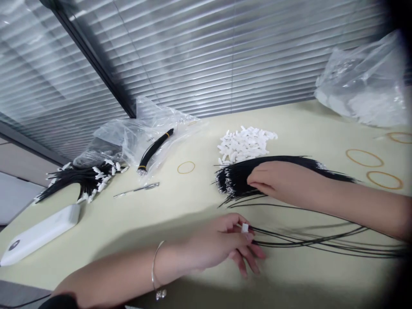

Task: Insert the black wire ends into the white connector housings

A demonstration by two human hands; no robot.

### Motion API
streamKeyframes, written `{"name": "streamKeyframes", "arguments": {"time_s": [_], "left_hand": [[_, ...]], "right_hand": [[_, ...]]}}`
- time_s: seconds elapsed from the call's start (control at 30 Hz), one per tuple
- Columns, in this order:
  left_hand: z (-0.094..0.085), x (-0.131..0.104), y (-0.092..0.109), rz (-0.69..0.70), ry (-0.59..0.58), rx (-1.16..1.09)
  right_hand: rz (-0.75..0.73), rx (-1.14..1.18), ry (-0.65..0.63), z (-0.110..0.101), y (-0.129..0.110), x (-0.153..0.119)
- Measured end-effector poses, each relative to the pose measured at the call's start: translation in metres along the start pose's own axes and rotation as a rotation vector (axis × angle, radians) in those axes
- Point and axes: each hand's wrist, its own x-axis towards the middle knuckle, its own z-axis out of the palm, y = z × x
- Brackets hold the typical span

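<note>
My left hand [236, 244] pinches a small white connector housing [245, 228] between thumb and forefinger, its other fingers loosely curled. Several black wires [296, 241] run from the connector off to the right. My right hand [273, 177] is over a thick pile of black wires [240, 178] with silvery crimped ends at the left. Its fingers are drawn together at the wires; whether a single wire is between them I cannot make out. Just behind that pile lies a heap of loose white connector housings [246, 143].
Rubber bands [384, 180] lie at the right, near a clear bag of white pieces [370, 96]. To the left are a banded wire bundle [154, 151] on plastic, a slim metal tool [137, 189], finished-looking wires with white connectors [83, 180] and a long white case [41, 234].
</note>
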Motion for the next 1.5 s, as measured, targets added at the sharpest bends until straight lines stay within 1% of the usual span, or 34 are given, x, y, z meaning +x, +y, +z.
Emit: {"name": "streamKeyframes", "arguments": {"time_s": [0.03,0.1,0.2,0.37,0.67,0.77,0.87,0.93,1.07,1.13,1.3,1.4,1.5], "left_hand": [[0.0,0.0,0.0,-0.004,-0.003,-0.007],[-0.001,0.001,-0.001,-0.011,-0.016,-0.019],[-0.003,0.003,-0.001,-0.024,-0.036,-0.038],[-0.005,0.005,-0.001,-0.043,-0.055,-0.07],[-0.005,0.005,0.001,-0.047,-0.056,-0.057],[-0.005,0.005,0.001,-0.046,-0.057,-0.053],[-0.006,0.006,0.0,-0.039,-0.064,-0.057],[-0.006,0.006,0.001,-0.037,-0.069,-0.056],[-0.006,0.005,0.003,-0.045,-0.063,-0.042],[-0.005,0.005,0.005,-0.049,-0.06,-0.043],[-0.006,0.004,0.005,-0.044,-0.072,-0.047],[-0.007,0.003,0.005,-0.032,-0.074,-0.054],[-0.007,0.002,0.005,-0.026,-0.053,-0.051]], "right_hand": [[-0.003,-0.03,-0.036,0.006,-0.001,0.011],[-0.012,-0.08,-0.098,0.015,-0.001,0.023],[-0.023,-0.116,-0.132,0.019,0.001,0.025],[-0.05,-0.114,-0.107,0.022,0.002,0.02],[-0.095,-0.033,-0.068,0.041,0.015,0.026],[-0.062,-0.021,-0.036,0.04,0.011,0.025],[0.013,0.008,-0.003,0.033,0.006,0.02],[0.07,0.036,-0.005,0.027,0.003,0.017],[0.157,0.231,-0.029,0.021,0.001,0.014],[0.168,0.329,-0.015,0.02,0.001,0.013],[0.168,0.421,0.011,0.021,0.001,0.013],[0.163,0.421,0.022,0.019,0.0,0.011],[0.146,0.365,0.019,0.016,-0.001,0.009]]}}
